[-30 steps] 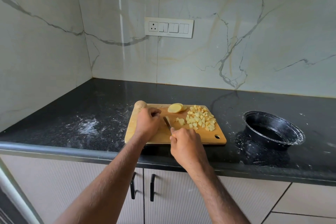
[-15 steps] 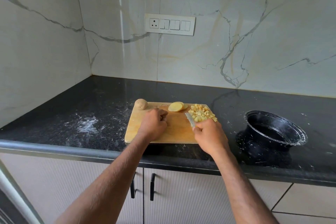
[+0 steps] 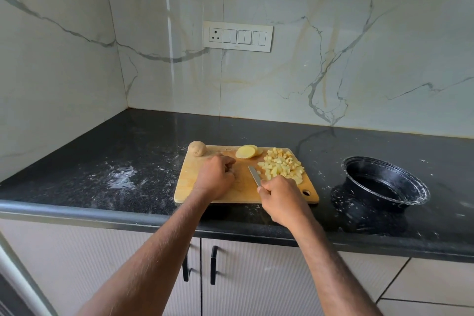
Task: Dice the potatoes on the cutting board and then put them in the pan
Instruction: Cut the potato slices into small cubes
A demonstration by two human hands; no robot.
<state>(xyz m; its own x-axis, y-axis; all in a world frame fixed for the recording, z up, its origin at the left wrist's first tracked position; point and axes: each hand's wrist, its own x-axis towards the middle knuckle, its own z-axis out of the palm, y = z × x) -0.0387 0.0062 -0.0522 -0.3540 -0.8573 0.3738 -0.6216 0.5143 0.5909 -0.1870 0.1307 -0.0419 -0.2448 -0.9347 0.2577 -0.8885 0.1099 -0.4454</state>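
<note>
A wooden cutting board [image 3: 189, 187] lies on the black counter. At its far left corner sits a whole unpeeled potato [image 3: 197, 148]. Two peeled potato slices [image 3: 246, 151] lie at the far edge, and a pile of diced potato [image 3: 282, 165] covers the right part. My right hand [image 3: 283, 197] grips a knife [image 3: 254, 175], whose blade points away just left of the pile. My left hand [image 3: 216, 177] rests on the middle of the board with curled fingers; nothing shows in it. The black pan [image 3: 379, 187] stands empty to the right of the board.
White powder is smeared over the counter [image 3: 120, 177] left of the board and around the pan. Marble walls close the back and left, with a switch panel [image 3: 237, 36] on the back wall. Cabinet doors with black handles [image 3: 214, 264] are below the counter edge.
My right hand swept the knife rightward, pushing loose dice into the pile, then drew back a little toward the left. My left hand stayed on the board.
</note>
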